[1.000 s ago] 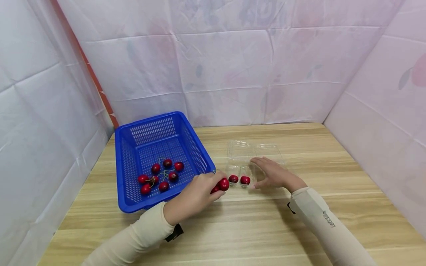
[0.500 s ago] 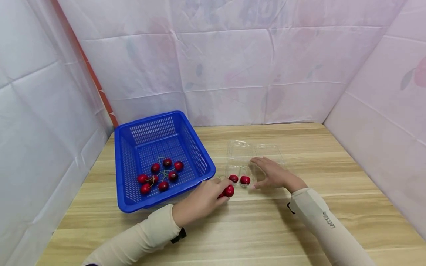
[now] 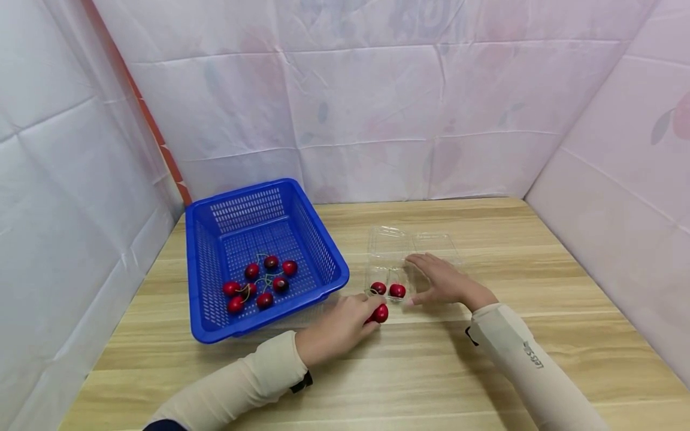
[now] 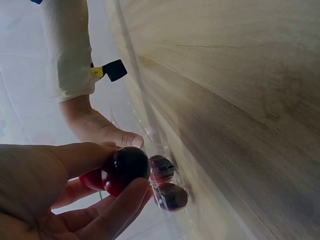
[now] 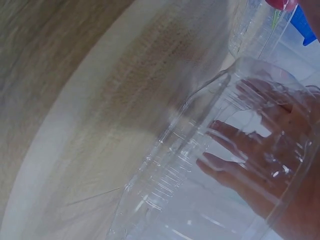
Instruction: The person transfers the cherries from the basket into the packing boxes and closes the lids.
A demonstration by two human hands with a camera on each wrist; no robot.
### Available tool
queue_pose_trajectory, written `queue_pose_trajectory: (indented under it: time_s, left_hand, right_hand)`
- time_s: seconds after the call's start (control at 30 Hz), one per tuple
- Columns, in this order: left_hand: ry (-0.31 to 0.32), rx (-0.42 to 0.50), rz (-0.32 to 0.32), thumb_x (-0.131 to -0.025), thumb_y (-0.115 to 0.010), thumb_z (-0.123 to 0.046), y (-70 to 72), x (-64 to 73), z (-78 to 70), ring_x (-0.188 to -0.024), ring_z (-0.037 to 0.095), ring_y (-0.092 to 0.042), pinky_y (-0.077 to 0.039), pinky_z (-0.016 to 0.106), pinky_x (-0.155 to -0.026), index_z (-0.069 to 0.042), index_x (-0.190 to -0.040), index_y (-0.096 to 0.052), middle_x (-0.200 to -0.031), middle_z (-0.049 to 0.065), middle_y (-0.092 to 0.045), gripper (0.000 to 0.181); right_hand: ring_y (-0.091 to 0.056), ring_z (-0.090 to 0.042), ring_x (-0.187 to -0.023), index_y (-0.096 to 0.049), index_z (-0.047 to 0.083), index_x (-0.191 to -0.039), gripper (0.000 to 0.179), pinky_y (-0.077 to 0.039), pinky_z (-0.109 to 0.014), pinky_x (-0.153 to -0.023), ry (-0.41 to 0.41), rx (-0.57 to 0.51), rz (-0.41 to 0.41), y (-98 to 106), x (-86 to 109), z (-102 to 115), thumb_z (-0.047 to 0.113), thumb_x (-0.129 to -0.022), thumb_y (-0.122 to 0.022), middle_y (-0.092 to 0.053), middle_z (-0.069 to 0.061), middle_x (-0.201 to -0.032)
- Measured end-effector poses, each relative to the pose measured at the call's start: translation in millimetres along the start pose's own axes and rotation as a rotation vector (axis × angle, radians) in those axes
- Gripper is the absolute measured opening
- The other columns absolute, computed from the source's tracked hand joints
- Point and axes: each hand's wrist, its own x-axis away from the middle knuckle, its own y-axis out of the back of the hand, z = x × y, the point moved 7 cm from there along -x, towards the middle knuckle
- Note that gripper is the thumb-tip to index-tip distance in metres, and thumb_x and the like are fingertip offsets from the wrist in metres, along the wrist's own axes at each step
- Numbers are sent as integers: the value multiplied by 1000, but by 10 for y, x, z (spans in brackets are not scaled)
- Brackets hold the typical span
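Observation:
My left hand (image 3: 341, 329) pinches two red cherries (image 3: 380, 313) between thumb and fingers, just in front of a clear plastic clamshell box (image 3: 384, 278). Up close in the left wrist view, the pinched cherries (image 4: 129, 167) look dark and glossy, and a bit of green stem shows. Two more cherries (image 3: 397, 291) lie side by side in the box's near part. The box's lid stands unfolded toward the back. Against the box's right side rests my right hand (image 3: 444, 282), thumb at the front, fingers spread. Through the clear plastic in the right wrist view, its fingers (image 5: 227, 172) look fairly straight.
A blue perforated basket (image 3: 323, 257) stands to the left, with several stemmed cherries (image 3: 264, 300) on its floor. Pale patterned sheets (image 3: 356, 102) enclose the wooden table (image 3: 431, 377) at the back and both sides.
My left hand has moved right and nearer to me, from the basket's corner to just before the clear box, carrying the cherries. The right hand has stayed at the box.

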Motion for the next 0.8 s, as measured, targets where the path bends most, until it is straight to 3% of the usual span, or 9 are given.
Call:
queue_pose_trajectory:
  time_s: [0.17,0.43,0.67,0.8]
  left_hand:
    - [16,20,-19,-90,-67,-21,-19,-67,8,-70,5,-55,-46,18,-59,-12,-114,-60,-83,-3,-61,26]
    - [11,4,-82,-90,-67,-21,-51,-198,11,-78,13,-64,-52,24,-65,-11,-113,-60,-90,2,-66,25]
    - [28,86,-110,-89,-68,-18,-76,-317,48,-86,10,-64,-53,22,-75,-8,-117,-60,-98,2,-68,31]
    - [33,76,-144,-89,-69,-19,-57,-367,39,-82,10,-63,-52,20,-72,-10,-114,-61,-95,2,-67,28]
  right_hand:
    - [-34,-45,-133,-38,-2,-142,92,-24,-64,-106,3,-8,-4,8,2,11,38,-72,-82,-41,-24,-144]
    - [-39,-44,-130,-41,-4,-140,92,-28,-64,-104,25,2,-29,19,1,29,39,-70,-84,-44,-25,-141]
    - [-39,-43,-130,-40,-3,-140,92,-27,-65,-104,22,3,-26,25,9,24,40,-70,-83,-44,-24,-141]
    - [-37,-43,-132,-40,-3,-140,93,-26,-66,-104,15,-2,-19,17,8,12,41,-70,-83,-44,-24,-141]
